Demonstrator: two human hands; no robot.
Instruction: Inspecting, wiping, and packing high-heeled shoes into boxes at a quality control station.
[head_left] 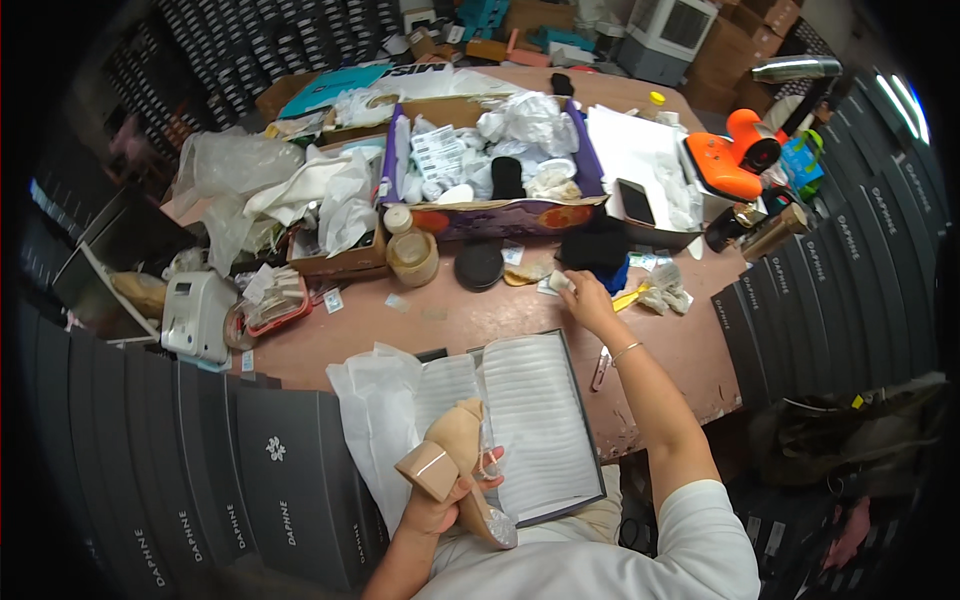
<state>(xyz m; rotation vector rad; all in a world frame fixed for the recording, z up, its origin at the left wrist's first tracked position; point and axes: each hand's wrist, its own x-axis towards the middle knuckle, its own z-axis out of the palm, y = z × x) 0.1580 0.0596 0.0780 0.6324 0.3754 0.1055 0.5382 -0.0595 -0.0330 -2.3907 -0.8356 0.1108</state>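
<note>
The left hand [440, 500] is clamped on a beige block-heeled shoe [455, 455], fingers wrapped around its sole near the heel, thumb side toward the body; the heel block sticks out to the left of the fingers and the clear toe end points down past them toward the lap. Just beyond the fingers lies an open shoebox [535, 420] lined with white tissue, and to their left a loose sheet of white paper [375, 420]. The right hand [585, 300] reaches well forward across the pink table [420, 320], its fingertips closed on a small white packet [558, 282]. Just ahead of those fingers sits a black cloth bundle [595, 248]; to their left a black round lid [479, 266] and a small jar [410, 250]; to their right crumpled paper [665, 292]. Behind the wrist, near the box edge, lies a small cutter [601, 368].
</note>
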